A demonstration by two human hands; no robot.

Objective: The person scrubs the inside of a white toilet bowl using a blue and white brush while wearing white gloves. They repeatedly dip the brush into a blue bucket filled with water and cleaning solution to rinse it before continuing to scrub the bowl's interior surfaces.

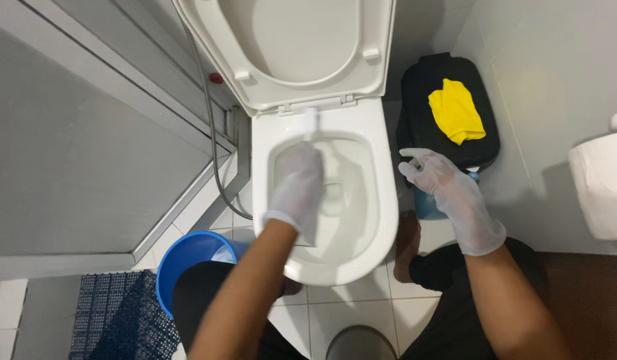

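A white toilet (382,220) stands in the middle with its seat and lid (288,47) raised. My left hand (296,187), in a thin white glove, is over the bowl and closed around a white brush handle (310,123), which is blurred and points toward the back rim. My right hand (448,193), also gloved, hovers to the right of the bowl with its fingers spread and nothing in it. It is above a small blue container (425,207) on the floor.
A black lidded bin (415,113) with a yellow cloth (455,110) on top stands right of the toilet. A blue bucket (182,257) and a dark blue mat (115,320) lie at lower left. A spray hose (212,140) hangs left. A white fixture (605,187) is on the right wall.
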